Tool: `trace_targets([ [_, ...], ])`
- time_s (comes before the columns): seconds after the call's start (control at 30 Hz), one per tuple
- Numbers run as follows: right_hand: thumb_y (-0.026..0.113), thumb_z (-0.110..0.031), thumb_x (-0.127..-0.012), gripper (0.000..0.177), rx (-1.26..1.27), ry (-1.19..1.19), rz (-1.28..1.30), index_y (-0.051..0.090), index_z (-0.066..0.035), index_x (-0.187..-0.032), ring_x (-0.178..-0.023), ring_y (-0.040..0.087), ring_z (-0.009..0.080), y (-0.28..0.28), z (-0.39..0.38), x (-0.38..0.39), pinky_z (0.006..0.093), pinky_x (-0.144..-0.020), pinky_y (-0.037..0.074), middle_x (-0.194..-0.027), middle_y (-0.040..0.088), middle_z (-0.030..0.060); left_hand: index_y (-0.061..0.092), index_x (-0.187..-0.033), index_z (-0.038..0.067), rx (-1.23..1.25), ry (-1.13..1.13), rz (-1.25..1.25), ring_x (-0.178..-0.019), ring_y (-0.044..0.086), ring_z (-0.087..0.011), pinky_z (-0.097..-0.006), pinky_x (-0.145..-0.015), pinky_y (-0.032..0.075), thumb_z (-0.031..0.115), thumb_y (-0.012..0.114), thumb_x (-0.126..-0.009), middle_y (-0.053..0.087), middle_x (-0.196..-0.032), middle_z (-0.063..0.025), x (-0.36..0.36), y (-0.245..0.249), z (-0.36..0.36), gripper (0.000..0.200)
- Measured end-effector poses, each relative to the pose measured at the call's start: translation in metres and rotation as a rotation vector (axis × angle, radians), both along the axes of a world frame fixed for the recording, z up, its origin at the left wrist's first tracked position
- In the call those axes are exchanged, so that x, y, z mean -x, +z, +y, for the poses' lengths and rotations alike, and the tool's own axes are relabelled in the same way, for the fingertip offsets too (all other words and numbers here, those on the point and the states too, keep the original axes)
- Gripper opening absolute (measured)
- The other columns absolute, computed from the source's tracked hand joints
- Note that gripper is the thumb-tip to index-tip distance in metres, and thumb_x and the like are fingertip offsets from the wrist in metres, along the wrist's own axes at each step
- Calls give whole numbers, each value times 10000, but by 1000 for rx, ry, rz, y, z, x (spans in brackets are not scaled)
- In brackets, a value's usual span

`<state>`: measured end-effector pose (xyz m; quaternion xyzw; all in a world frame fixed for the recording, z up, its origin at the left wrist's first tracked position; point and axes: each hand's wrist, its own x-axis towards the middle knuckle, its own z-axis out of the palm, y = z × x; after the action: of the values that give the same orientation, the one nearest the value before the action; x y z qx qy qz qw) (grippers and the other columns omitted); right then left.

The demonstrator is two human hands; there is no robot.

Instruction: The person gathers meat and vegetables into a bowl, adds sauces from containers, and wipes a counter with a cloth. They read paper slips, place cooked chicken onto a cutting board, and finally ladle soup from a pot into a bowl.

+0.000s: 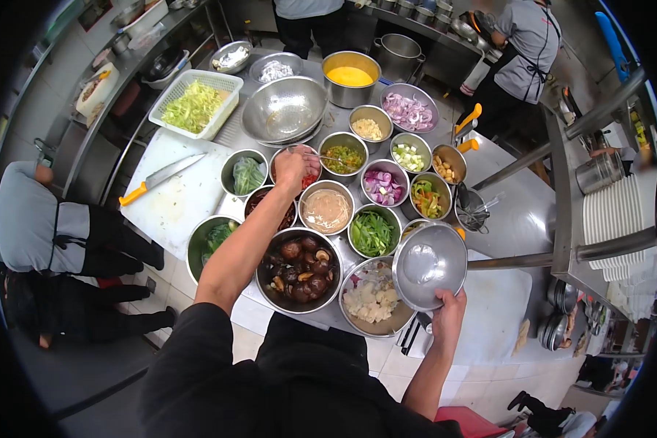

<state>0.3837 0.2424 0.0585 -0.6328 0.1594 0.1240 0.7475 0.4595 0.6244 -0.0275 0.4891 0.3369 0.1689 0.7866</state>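
My left hand (293, 166) is closed on the handle of a metal spoon (327, 157), which reaches into a steel pot of chopped green and yellow pieces (342, 165). Beneath that hand is a pot with chopped red pieces (309, 177), partly hidden. My right hand (449, 310) grips the rim of an empty steel bowl (430, 266), tilted above the table's right side. The bowl partly overlaps a pan of pale chunks (371, 300). Near my body stands a pot of dark mushrooms (299, 269), with a pot of brownish paste (327, 209) just beyond.
A knife (162, 179) lies on a white cutting board (190, 201) at left. Further pots hold red onion (385, 182) and sliced greens (374, 231). A large steel bowl (285, 109) and a basket of shredded greens (196, 104) stand behind. Metal shelf posts (522, 259) cross the right side.
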Motion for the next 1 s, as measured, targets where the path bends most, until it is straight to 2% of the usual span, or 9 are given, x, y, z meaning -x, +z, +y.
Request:
trace_targets([
  [0.33,452,-42,-707,393,320,300,-156,491,36,-1090,-567,586,190,-27,67,-88,271,-390,502,-829,580,128,512,-967,-72,-119,39,-185,-561,563,-153,-255,-489,477,198,415,-938,598,-736,-135,50,79,-16,288],
  [0.47,451,-48,-715,380,291,390,-156,494,33,-1084,-562,591,186,-33,99,-105,267,-390,500,-803,583,127,564,-951,-44,-578,-224,-309,-569,554,-106,-229,-485,452,177,448,-932,600,-719,-82,76,109,-72,250],
  [0.6,449,-55,-720,378,268,455,-146,489,30,-1086,-562,589,186,-44,105,-115,270,-400,507,-826,583,132,585,-927,-27,-876,-63,-297,-579,558,-77,-209,-485,435,163,447,-934,590,-685,-45,78,118,-91,235],
  [0.7,474,-79,-733,383,243,473,-123,499,20,-1103,-644,609,218,-33,92,-111,293,-436,526,-892,595,144,576,-914,-30,-703,134,-168,-548,531,-78,-217,-474,427,243,413,-949,576,-651,-28,58,100,-77,320],
  [0.77,490,-109,-758,378,252,447,-112,510,11,-1117,-728,624,241,-28,84,-107,312,-475,545,-949,602,153,589,-830,-18,-474,90,-155,-542,558,-109,-246,-478,453,213,439,-922,580,-624,-40,34,44,-50,291],
  [0.8,494,-119,-761,380,272,449,-116,510,10,-1118,-744,621,242,-26,83,-105,320,-490,548,-961,599,152,609,-733,-4,-933,144,-230,-546,593,-131,-269,-487,478,105,495,-817,607,-617,-69,19,4,-38,178],
  [0.83,508,-113,-743,396,292,441,-173,510,8,-1119,-771,605,232,-30,82,-104,321,-494,550,-981,588,145,640,-699,12,-905,31,-330,-556,615,-139,-272,-492,490,64,506,-723,633,-630,-95,7,-25,-26,145],
  [0.9,523,-43,-687,453,372,538,-250,515,15,-1136,-833,569,214,-47,76,-114,315,-674,486,-1013,579,123,630,-748,-22,-908,105,101,-584,617,-272,-375,-570,494,161,560,-731,616,-651,-171,7,4,-50,197],
  [1.0,523,-45,-680,480,81,674,-268,487,46,-1150,-897,543,217,-45,71,-99,314,-768,443,-1042,567,112,463,-1012,-11,-955,262,131,-686,603,-358,-436,-591,465,164,606,-726,583,-712,-222,63,51,-82,365],
])
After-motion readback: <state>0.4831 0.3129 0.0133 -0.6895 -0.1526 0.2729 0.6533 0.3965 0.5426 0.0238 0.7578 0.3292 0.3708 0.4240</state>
